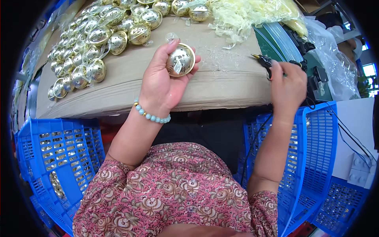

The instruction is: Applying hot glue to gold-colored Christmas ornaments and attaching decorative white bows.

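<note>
My left hand (160,79) is closed around a shiny gold jingle bell (179,59) with a flat rim band and dark cut marks. A small clear strip sits on the bell's upward face. On the right, my right hand (290,81) is wrapped round a black glue gun (265,60), whose brass nozzle points left over the cardboard. The hand itself hides most of the gun's body. Many similar gold bells (96,71) with clear ribbon loops lie at the far left of the cardboard-covered table (221,89).
A heap of pale yellow translucent ribbon loops (248,15) lies at the back. Clear glue sticks (282,39) rest beside it on green. Blue plastic crates (59,138) stand left and right of me, bells showing through the left one. A black cable (252,146) hangs near my right forearm.
</note>
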Action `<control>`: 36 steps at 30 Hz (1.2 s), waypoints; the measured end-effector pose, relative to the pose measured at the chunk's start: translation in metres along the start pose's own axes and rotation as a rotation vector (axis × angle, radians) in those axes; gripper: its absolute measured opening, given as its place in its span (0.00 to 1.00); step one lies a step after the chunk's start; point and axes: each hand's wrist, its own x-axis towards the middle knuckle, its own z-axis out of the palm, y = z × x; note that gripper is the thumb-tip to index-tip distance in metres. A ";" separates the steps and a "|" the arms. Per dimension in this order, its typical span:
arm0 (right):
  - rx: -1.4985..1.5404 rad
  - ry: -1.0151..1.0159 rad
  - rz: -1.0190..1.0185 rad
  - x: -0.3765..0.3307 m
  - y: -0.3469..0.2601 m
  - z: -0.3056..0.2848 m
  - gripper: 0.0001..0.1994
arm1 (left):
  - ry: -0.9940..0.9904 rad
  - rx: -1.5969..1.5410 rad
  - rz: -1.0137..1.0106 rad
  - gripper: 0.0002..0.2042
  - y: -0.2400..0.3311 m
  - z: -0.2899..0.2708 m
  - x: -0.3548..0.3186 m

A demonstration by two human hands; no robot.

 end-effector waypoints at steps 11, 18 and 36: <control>0.141 -0.136 -0.241 0.027 -0.033 0.057 0.07 | -0.059 0.112 -0.013 0.13 0.013 -0.006 -0.011; 0.849 -0.222 0.080 0.011 -0.047 0.014 0.05 | -0.266 0.293 0.021 0.15 0.017 0.004 -0.024; 1.505 -0.107 0.387 -0.046 -0.042 -0.011 0.12 | -0.299 0.411 -0.064 0.17 -0.002 0.014 -0.032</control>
